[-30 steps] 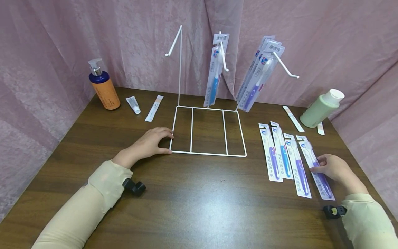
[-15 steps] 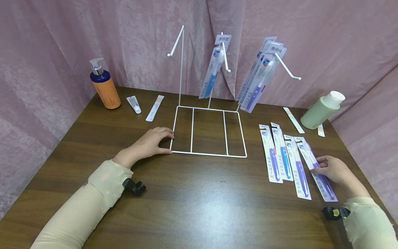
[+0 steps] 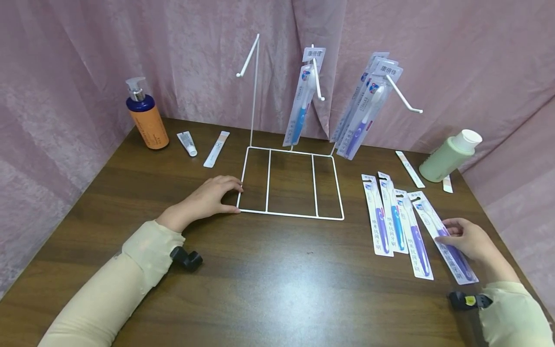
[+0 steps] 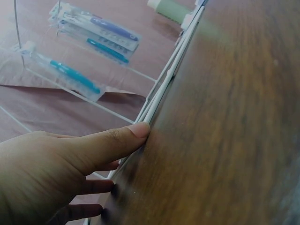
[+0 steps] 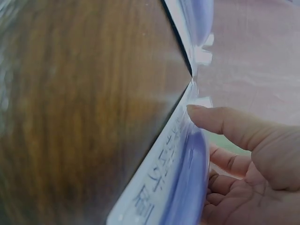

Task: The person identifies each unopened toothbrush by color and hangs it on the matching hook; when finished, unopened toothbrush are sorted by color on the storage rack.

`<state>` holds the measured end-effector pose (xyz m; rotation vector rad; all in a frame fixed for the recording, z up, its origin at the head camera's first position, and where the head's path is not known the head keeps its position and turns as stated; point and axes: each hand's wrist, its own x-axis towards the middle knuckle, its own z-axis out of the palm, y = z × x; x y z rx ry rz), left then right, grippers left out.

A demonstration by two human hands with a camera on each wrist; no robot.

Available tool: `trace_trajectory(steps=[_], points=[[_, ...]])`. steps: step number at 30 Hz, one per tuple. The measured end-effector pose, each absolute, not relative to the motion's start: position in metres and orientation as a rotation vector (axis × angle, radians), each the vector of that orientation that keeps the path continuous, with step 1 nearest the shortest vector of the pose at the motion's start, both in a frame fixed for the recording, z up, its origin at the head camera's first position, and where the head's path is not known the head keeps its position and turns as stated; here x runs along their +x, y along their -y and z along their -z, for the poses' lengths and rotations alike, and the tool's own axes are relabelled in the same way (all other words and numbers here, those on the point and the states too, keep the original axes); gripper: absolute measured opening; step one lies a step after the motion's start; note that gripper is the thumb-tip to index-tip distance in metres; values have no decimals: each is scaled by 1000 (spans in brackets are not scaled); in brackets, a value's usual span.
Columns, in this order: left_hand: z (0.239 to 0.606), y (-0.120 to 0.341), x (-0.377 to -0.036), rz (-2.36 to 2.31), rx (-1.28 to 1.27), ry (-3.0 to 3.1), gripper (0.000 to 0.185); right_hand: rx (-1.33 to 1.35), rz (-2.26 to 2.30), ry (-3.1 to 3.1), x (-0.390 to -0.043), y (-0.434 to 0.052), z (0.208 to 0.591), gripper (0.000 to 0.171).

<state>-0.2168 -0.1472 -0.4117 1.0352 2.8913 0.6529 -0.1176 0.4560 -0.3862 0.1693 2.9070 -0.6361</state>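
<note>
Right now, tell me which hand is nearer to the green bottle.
Right. The right hand rests on a toothbrush pack just in front of the green bottle; the left hand is far across the table, at the wire rack.

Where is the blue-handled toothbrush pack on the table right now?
Head view, right side: the blue toothbrush pack lies second from left among the four packs, right of the wire rack.
</note>
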Motion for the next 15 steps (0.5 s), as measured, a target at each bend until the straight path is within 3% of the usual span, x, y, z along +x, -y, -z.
trace_trajectory(steps=[15], points=[[411, 146, -216, -643, 1025, -2889, 50, 164, 783, -2976, -109, -463, 382, 59]])
